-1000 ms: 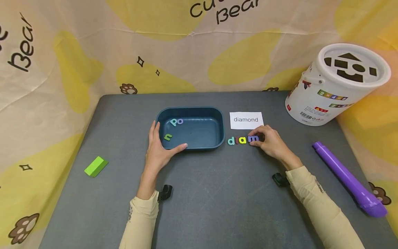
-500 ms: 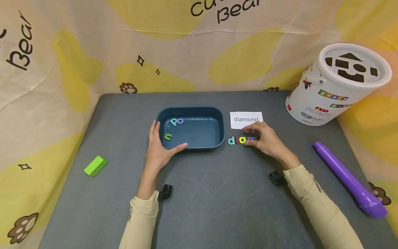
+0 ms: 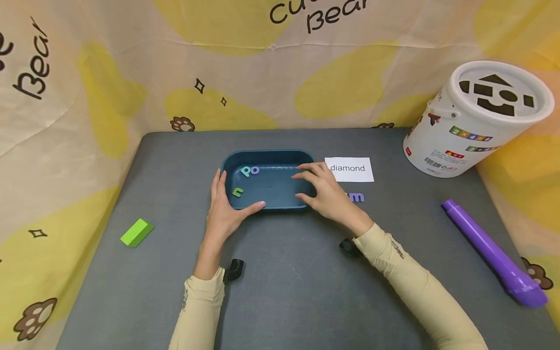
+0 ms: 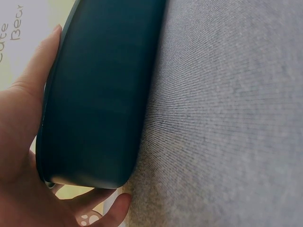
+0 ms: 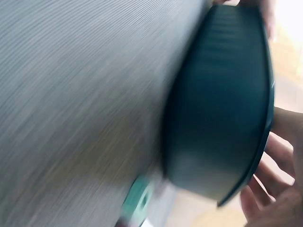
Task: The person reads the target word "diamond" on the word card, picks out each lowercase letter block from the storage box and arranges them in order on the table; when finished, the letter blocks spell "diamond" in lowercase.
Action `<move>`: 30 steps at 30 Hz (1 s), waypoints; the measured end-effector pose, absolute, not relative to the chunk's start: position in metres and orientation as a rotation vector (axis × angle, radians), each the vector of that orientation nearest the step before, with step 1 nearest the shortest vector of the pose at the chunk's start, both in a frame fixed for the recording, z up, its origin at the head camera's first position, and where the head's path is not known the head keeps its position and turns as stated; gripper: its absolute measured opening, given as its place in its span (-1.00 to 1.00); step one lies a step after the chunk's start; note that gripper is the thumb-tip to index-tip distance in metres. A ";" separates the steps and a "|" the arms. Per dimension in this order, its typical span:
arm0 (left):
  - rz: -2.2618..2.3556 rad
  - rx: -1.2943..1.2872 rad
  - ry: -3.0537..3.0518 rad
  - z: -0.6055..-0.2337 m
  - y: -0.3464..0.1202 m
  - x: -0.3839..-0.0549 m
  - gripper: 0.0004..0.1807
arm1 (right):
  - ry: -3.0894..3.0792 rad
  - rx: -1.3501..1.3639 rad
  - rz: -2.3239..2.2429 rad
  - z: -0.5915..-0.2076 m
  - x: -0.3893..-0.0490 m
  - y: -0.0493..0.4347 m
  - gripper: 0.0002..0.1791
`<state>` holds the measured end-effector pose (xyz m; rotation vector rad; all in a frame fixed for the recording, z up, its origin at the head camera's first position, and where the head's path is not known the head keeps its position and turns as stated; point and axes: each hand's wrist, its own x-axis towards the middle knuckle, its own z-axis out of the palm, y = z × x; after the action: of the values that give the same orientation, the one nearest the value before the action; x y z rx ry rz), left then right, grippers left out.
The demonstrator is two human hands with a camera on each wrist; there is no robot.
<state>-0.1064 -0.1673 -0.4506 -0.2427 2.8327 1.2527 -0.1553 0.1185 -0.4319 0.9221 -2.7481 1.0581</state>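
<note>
Presently, the worktop (image 3: 280,291) bears a white bucket (image 3: 463,136) at its far-right corner and a blue tray (image 3: 280,188) toward its far edge. The person's left grip (image 3: 223,214) rests spread against the tray's near-left corner; the right grip (image 3: 330,195), fingers parted, is over its right edge. Inside, toward the left edge: teal letter (image 3: 245,173), purple letter (image 3: 255,173), green letter (image 3: 237,192).

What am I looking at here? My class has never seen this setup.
No machine here: someone works bare-handed. The wide picture is from a head camera; the close ones, from wrist cameras. On the grey table are a blue tray with three small letters inside, a "diamond" card with a purple m below it, a green block, a purple stick and a white bucket. The left hand rests against the tray; the right hand, at its right end, holds nothing visible.
</note>
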 end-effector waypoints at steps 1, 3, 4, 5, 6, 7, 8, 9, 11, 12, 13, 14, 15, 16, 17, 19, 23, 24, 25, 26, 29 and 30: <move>1.249 -0.243 2.836 -0.451 -0.167 -0.107 0.46 | -2.770 0.949 1.041 -0.431 -0.155 0.112 -0.49; 1.244 -0.243 2.843 -0.451 -0.167 -0.107 0.45 | -2.850 0.985 1.015 -0.429 -0.156 0.100 -0.42; 1.243 -0.241 2.844 -0.450 -0.167 -0.107 0.45 | -2.891 0.995 1.000 -0.428 -0.157 0.094 -0.39; 1.243 -0.239 2.847 -0.450 -0.167 -0.107 0.45 | -2.932 1.001 0.984 -0.428 -0.159 0.088 -0.35; 1.244 -0.237 2.848 -0.450 -0.167 -0.107 0.45 | -2.972 1.004 0.971 -0.427 -0.160 0.083 -0.32; 1.245 -0.235 2.849 -0.450 -0.168 -0.107 0.45 | -3.010 1.007 0.969 -0.427 -0.162 0.078 -0.29; 1.245 -0.233 2.849 -0.450 -0.168 -0.107 0.45 | -3.043 1.010 0.964 -0.427 -0.164 0.073 -0.26; 1.246 -0.232 2.849 -0.450 -0.168 -0.107 0.45 | -3.069 1.014 0.963 -0.427 -0.167 0.068 -0.24; 1.249 -0.231 2.846 -0.451 -0.168 -0.107 0.45 | -3.113 1.031 0.980 -0.429 -0.171 0.060 -0.21; 1.252 -0.230 2.845 -0.451 -0.168 -0.107 0.45 | -3.128 1.045 0.987 -0.430 -0.174 0.056 -0.19; 1.255 -0.229 2.843 -0.451 -0.168 -0.107 0.45 | -3.141 1.060 0.984 -0.432 -0.176 0.053 -0.18; 1.257 -0.229 2.842 -0.451 -0.168 -0.107 0.45 | -3.150 1.073 0.982 -0.434 -0.179 0.050 -0.17; 1.262 -0.229 2.840 -0.450 -0.168 -0.107 0.45 | -3.158 1.083 0.978 -0.436 -0.181 0.047 -0.16; 1.260 -0.229 2.840 -0.450 -0.168 -0.107 0.45 | -3.165 1.091 0.975 -0.437 -0.183 0.045 -0.14; 1.258 -0.229 2.841 -0.450 -0.168 -0.107 0.45 | -3.168 1.101 0.971 -0.439 -0.185 0.042 -0.13; 1.261 -0.231 2.842 -0.450 -0.168 -0.107 0.44 | -3.170 1.120 0.958 -0.441 -0.189 0.038 -0.11; 1.258 -0.234 2.841 -0.450 -0.169 -0.107 0.44 | -3.162 1.166 0.926 -0.447 -0.194 0.033 -0.07; 1.258 -0.234 2.840 -0.450 -0.168 -0.107 0.44 | -3.162 1.175 0.910 -0.448 -0.195 0.032 -0.06; 1.257 -0.232 2.839 -0.450 -0.168 -0.107 0.44 | -3.163 1.179 0.892 -0.449 -0.196 0.031 -0.05; 1.254 -0.231 2.838 -0.450 -0.168 -0.107 0.44 | -3.166 1.182 0.872 -0.450 -0.197 0.030 -0.05; 1.253 -0.231 2.836 -0.451 -0.168 -0.107 0.44 | -3.175 1.193 0.812 -0.451 -0.200 0.029 -0.05; 1.256 -0.232 2.837 -0.451 -0.168 -0.107 0.44 | -3.178 1.197 0.799 -0.451 -0.200 0.028 -0.06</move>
<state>-0.1069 -0.1680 -0.4508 -0.2324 2.8368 1.2559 -0.2004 0.0283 -0.4509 1.1971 -3.1778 0.7985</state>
